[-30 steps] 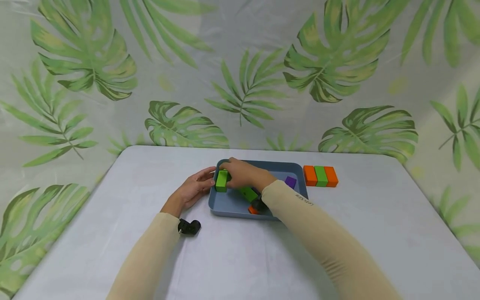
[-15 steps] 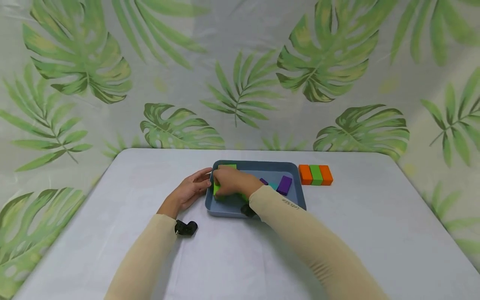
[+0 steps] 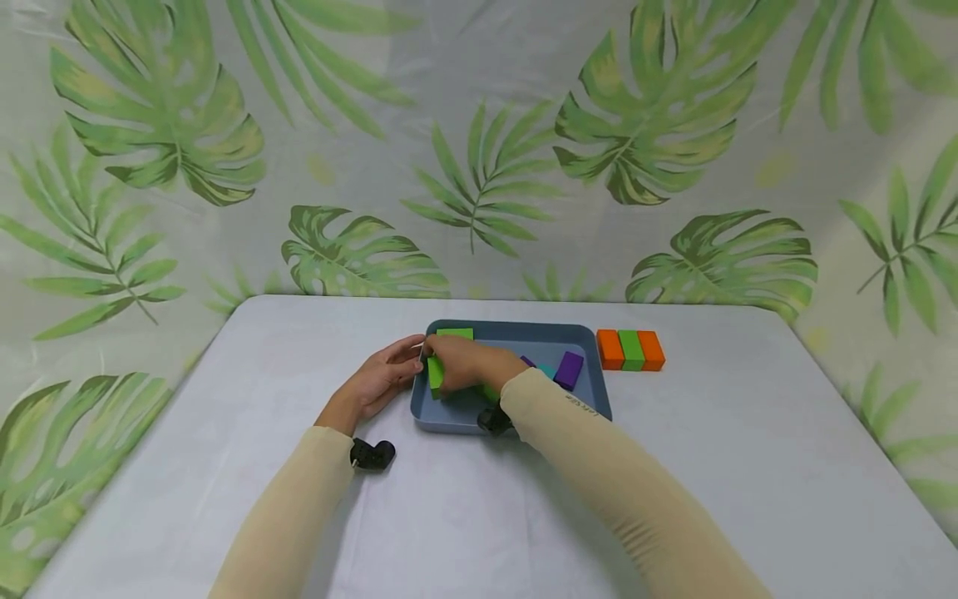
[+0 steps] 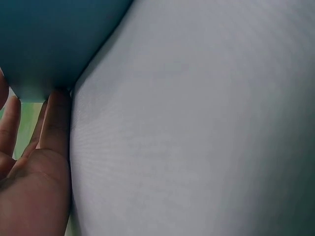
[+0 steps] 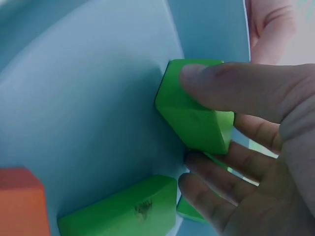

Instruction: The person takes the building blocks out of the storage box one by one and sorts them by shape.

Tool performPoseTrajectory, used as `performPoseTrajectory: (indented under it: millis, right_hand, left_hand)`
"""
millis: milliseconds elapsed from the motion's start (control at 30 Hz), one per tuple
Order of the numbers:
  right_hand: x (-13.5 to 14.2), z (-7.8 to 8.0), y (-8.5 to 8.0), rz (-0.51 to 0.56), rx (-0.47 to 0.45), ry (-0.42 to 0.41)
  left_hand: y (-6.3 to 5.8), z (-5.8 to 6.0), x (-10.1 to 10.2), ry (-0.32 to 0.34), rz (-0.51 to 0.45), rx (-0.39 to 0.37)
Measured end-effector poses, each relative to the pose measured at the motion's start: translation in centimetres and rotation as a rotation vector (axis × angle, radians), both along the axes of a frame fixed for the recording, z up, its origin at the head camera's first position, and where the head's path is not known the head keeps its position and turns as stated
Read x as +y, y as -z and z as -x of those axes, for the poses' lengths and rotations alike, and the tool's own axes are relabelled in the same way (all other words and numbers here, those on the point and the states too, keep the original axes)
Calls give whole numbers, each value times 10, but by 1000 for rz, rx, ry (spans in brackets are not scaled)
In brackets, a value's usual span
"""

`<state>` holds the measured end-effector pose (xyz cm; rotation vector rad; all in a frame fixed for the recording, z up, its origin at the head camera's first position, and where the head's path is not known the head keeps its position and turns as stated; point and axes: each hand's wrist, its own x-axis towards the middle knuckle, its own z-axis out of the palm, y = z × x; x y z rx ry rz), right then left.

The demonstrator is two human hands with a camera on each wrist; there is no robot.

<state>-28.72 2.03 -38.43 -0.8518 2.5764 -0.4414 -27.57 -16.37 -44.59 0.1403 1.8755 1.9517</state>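
Note:
A green block (image 3: 436,380) is at the left end of a shallow blue-grey tray (image 3: 516,324). My right hand (image 3: 475,362) holds it, with the thumb laid on one face and fingers behind, as the right wrist view of the block (image 5: 194,118) shows. Another green block (image 3: 456,333) lies along the tray's back left corner. My left hand (image 3: 380,381) touches the outside of the tray's left wall with its fingers extended; the left wrist view shows its fingers (image 4: 55,123) against the tray. Below the right hand lies a green block with a dark smudge (image 5: 140,206).
An orange block (image 5: 22,201) lies in the tray, hidden from above by my right arm. A purple block (image 3: 569,370) and a partly covered teal one (image 3: 547,371) sit toward its right. Outside, two orange blocks flank a green block (image 3: 631,350) on the white table.
My right hand's fingers have shifted slightly left around the block. A green block at the back left corner, covered earlier, now shows. The left hand keeps its place at the tray.

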Motion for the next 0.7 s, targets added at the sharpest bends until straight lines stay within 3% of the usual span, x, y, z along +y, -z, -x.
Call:
performPoseTrajectory:
  millis: [233,433,700]
  right_hand:
    - [0,0,1,-39,2,1]
    - [8,2,-5,-36,28,28]
    - [23,3,-16,-25,47,5]
  left_hand:
    - [1,-1,-1,7,15,10]
    - [0,1,0,-5,12,-4]
    - [-1,0,1,-9,19,-11]
